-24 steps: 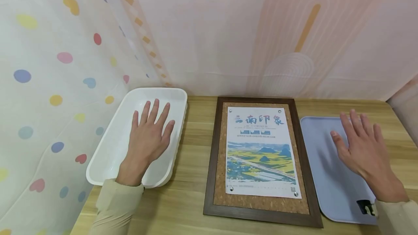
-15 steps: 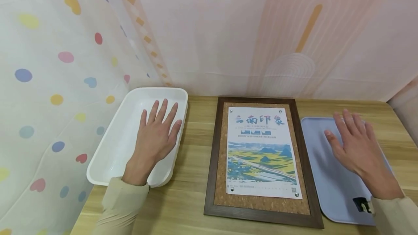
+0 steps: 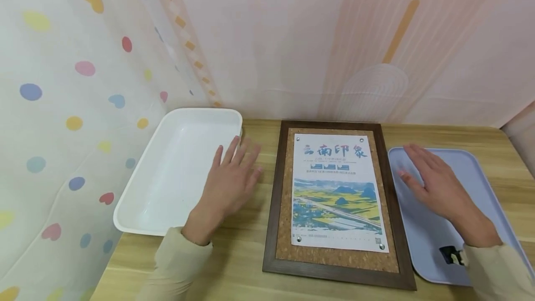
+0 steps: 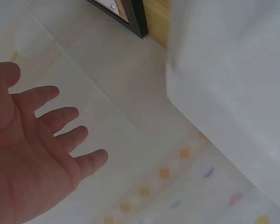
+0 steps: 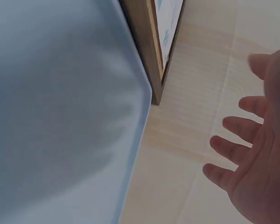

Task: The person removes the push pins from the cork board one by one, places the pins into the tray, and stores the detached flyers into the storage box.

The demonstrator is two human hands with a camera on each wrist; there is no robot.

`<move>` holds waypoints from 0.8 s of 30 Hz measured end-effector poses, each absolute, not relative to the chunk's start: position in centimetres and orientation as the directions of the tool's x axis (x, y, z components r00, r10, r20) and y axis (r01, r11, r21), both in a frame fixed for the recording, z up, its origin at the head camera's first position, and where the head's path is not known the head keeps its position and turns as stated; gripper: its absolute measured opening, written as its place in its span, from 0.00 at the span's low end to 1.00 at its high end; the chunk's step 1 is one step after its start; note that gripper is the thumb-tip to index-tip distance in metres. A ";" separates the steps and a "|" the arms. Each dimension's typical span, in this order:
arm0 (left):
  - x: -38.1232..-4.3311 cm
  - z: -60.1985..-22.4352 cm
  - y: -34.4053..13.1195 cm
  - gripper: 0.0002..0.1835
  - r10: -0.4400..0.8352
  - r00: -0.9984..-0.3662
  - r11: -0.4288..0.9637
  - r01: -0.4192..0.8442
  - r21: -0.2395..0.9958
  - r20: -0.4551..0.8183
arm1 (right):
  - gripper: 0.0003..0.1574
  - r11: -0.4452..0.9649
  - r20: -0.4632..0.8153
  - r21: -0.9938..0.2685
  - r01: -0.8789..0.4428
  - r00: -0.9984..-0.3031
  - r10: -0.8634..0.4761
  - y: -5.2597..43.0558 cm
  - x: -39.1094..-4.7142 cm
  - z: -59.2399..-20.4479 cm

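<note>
Hovering, both hands empty and fingers extended: left hand (image 3: 225,188) over the right edge of the white tray (image 3: 167,171) and the bare table (image 3: 234,264) beside it, right hand (image 3: 444,192) above the left part of the blue tray (image 3: 466,171). Framed corkboard (image 3: 334,258) lies flat between the trays, just beside the blue one (can't tell if touching), with the landscape poster (image 3: 338,194) pinned at its four corners.
</note>
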State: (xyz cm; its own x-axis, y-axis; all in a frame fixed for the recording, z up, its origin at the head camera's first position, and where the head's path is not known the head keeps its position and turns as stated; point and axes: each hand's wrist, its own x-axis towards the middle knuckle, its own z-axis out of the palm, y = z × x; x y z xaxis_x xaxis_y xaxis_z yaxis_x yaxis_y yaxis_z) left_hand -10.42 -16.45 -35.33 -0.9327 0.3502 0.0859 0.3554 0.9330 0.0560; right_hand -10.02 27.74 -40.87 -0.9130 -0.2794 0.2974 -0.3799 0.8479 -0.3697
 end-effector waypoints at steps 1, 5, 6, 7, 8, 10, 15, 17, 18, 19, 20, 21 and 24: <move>-10.3 -35.5 -16.1 0.30 0.360 -0.929 0.929 0.366 0.058 0.085 | 0.42 0.843 0.293 -0.377 -0.384 -0.913 -0.285 27.6 -10.1 -40.9; -9.8 -36.1 -14.6 0.30 0.402 -0.912 0.911 0.408 0.065 0.087 | 0.44 0.832 0.279 -0.391 -0.395 -0.912 -0.301 26.8 -10.3 -41.0; -9.7 -36.3 -14.2 0.31 0.411 -0.907 0.906 0.418 0.064 0.090 | 0.44 0.831 0.273 -0.395 -0.392 -0.914 -0.301 26.7 -10.4 -41.0; -9.6 -36.5 -13.9 0.31 0.421 -0.902 0.902 0.427 0.064 0.097 | 0.45 0.829 0.272 -0.397 -0.393 -0.913 -0.303 26.5 -10.4 -41.0; -9.5 -36.7 -13.6 0.31 0.430 -0.897 0.897 0.438 0.061 0.104 | 0.45 0.830 0.272 -0.395 -0.394 -0.913 -0.304 26.3 -10.5 -40.9; -9.4 -37.1 -13.1 0.31 0.443 -0.890 0.891 0.451 0.058 0.108 | 0.44 0.829 0.278 -0.392 -0.399 -0.910 -0.307 26.0 -10.6 -40.9; -9.3 -37.8 -12.1 0.31 0.468 -0.882 0.880 0.471 0.064 0.062 | 0.43 0.826 0.287 -0.383 -0.414 -0.903 -0.320 25.3 -11.0 -40.8; -9.3 -38.1 -11.8 0.31 0.482 -0.876 0.874 0.482 0.054 0.026 | 0.44 0.820 0.295 -0.381 -0.427 -0.897 -0.330 25.1 -11.1 -40.8; -9.3 -38.3 -11.6 0.31 0.491 -0.871 0.870 0.490 0.046 0.011 | 0.44 0.817 0.300 -0.380 -0.435 -0.893 -0.336 25.0 -11.2 -40.8; -9.3 -38.6 -11.4 0.31 0.500 -0.866 0.865 0.500 0.036 -0.003 | 0.44 0.812 0.305 -0.380 -0.443 -0.889 -0.342 24.9 -11.2 -40.8; -9.3 -38.8 -11.2 0.31 0.510 -0.860 0.860 0.509 0.034 -0.013 | 0.45 0.809 0.307 -0.379 -0.450 -0.886 -0.349 24.8 -11.3 -40.8; -9.4 -39.1 -11.1 0.31 0.522 -0.853 0.853 0.521 0.029 -0.023 | 0.45 0.807 0.306 -0.378 -0.453 -0.884 -0.353 24.7 -11.4 -40.8; -9.4 -40.1 -10.7 0.31 0.557 -0.830 0.831 0.556 0.024 -0.041 | 0.46 0.809 0.290 -0.378 -0.451 -0.887 -0.359 24.3 -11.7 -40.8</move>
State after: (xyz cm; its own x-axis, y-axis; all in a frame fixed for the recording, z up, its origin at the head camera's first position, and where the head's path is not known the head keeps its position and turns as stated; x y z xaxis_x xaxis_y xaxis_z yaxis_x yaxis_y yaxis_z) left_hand -9.39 -10.67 -40.07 -0.8298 0.5566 -0.0410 0.5561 0.8308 0.0240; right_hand -11.71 24.35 -40.80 -0.8871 -0.3592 0.2898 -0.4509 0.8086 -0.3780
